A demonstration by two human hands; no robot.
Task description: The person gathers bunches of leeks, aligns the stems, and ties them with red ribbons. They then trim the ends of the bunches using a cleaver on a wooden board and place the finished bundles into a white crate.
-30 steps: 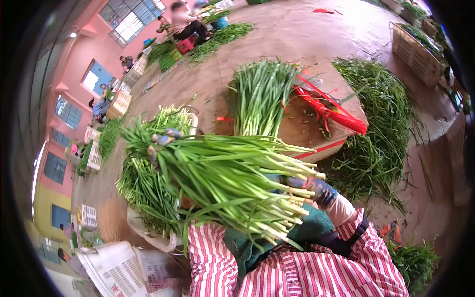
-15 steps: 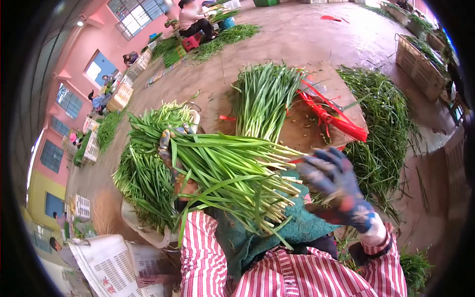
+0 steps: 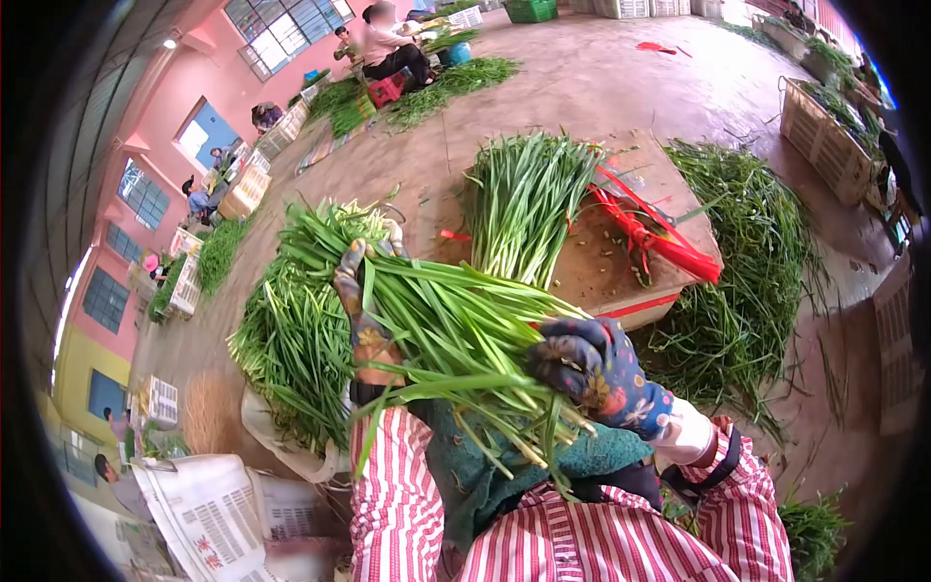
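A loose bunch of garlic chives (image 3: 456, 315) lies across my lap, leaves to the left and pale stem ends to the right. My left hand (image 3: 364, 315), in a patterned glove, is wrapped round the leafy part. At the stem end my right hand (image 3: 606, 373), in a dark flowered glove, has its fingers curled over the stems and hides some of their tips. A few lower stems hang below that hand. Beyond, a neat bundle of garlic chives (image 3: 529, 204) lies on a low board (image 3: 592, 281), beside red ties (image 3: 655, 238).
A white basket (image 3: 281, 441) heaped with greens (image 3: 296, 339) stands at my left. A large pile of loose greens (image 3: 742, 272) covers the floor at my right. Printed white sacks (image 3: 208, 514) lie lower left. People sit farther off, one in pink (image 3: 388, 53).
My right hand has moved left from beside the stem ends and closed over them. The bunch has shifted slightly right and its stems are gathered closer. The left hand keeps its hold.
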